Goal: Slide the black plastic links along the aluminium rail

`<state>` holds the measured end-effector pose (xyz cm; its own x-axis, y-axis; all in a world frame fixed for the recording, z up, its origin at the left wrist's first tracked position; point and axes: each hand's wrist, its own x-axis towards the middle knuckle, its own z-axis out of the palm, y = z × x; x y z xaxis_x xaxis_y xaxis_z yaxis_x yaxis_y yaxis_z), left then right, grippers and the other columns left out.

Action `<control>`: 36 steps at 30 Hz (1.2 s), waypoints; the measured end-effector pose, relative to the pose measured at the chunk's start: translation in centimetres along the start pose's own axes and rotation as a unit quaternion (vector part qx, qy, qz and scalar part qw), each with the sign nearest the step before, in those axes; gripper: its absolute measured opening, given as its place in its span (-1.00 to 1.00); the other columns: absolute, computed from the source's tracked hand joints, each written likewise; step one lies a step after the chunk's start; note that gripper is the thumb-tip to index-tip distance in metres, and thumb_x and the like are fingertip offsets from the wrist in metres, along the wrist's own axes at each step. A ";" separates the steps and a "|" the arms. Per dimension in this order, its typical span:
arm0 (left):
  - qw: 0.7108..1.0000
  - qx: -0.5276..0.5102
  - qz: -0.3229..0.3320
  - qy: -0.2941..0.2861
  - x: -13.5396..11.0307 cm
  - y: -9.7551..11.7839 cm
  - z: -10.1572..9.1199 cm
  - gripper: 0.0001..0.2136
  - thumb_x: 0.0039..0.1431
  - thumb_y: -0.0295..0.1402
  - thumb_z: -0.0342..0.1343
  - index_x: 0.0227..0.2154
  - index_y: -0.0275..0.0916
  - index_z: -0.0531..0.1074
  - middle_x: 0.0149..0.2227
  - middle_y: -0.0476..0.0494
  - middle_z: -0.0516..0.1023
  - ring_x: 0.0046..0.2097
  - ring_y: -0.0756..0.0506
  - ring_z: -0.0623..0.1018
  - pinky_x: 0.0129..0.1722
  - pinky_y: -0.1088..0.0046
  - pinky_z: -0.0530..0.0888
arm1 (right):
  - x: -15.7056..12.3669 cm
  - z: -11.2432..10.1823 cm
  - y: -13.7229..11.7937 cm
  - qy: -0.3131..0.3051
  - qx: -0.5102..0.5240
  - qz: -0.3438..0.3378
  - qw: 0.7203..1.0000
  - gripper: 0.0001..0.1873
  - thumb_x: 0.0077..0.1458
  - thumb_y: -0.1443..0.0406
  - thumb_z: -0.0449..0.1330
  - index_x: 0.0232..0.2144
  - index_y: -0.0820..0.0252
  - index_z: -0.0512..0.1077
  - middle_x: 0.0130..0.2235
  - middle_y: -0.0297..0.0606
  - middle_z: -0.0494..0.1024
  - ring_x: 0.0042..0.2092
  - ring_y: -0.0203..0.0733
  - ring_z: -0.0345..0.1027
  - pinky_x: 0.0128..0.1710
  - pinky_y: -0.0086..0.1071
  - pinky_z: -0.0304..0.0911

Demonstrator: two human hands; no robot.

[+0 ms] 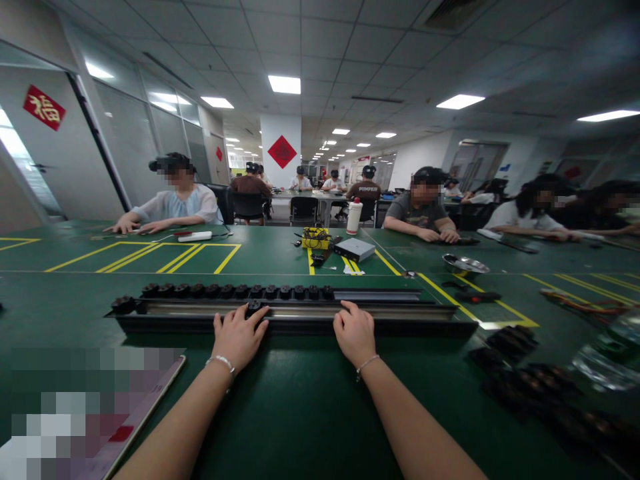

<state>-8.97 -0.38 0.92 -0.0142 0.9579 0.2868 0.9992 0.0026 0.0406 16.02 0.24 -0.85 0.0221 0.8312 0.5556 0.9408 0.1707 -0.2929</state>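
A long black rail [295, 325] with a metallic channel lies crosswise in front of me on the green table. My left hand [239, 339] is at its middle, fingers spread around a small black block with a round top [255, 306] set in the channel. Index and middle fingertips flank this block. Farther right, my right hand [355, 331] grips the rail's near edge, index finger reaching over the channel and the other fingers curled. Behind it, several similar black blocks [227, 291] stand in a row along a second rail [377, 295]. Another block [123, 305] sits at the left end.
Black parts [535, 387] are heaped at right beside a clear plastic bottle [613, 350]. A metal bowl [465, 265], grey box [354, 249] and white bottle [354, 217] stand farther back. A partly blurred flat tablet-like object [145, 413] lies front left. People sit across the table.
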 end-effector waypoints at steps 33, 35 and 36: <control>1.000 0.000 0.017 -0.001 -0.1 0.1 0.2 -0.63 0.15 -0.16 -0.19 0.03 0.21 0.21 0.09 -0.17 0.30 0.08 -0.27 0.28 0.05 -0.15 0.02 | 0.0 0.1 0.1 0.004 -0.002 -0.003 1.000 -0.71 0.11 0.29 -0.06 -0.51 0.16 0.42 -0.05 -0.25 0.41 -0.09 -0.22 0.26 -0.06 -0.26 -0.02; 1.000 -0.003 0.018 0.003 -0.2 0.2 0.2 -0.63 0.15 -0.17 -0.19 0.03 0.21 0.21 0.09 -0.16 0.29 0.08 -0.26 0.28 0.05 -0.16 0.01 | 0.0 0.1 0.1 0.007 -0.003 -0.006 1.000 -0.70 0.11 0.29 -0.07 -0.51 0.16 0.42 -0.06 -0.25 0.41 -0.09 -0.23 0.26 -0.06 -0.26 -0.02; 1.000 -0.006 0.019 0.004 -0.2 0.2 0.2 -0.63 0.15 -0.17 -0.19 0.03 0.22 0.21 0.10 -0.15 0.29 0.08 -0.25 0.28 0.05 -0.17 0.01 | 0.0 0.1 0.1 0.007 -0.004 -0.006 1.000 -0.70 0.11 0.29 -0.07 -0.51 0.16 0.42 -0.06 -0.25 0.41 -0.09 -0.23 0.27 -0.06 -0.27 -0.02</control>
<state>-8.73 -0.52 0.68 0.0235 0.9548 0.2964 0.9985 -0.0372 0.0408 16.05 0.31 -0.97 0.0159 0.8214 0.5702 0.9436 0.1763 -0.2803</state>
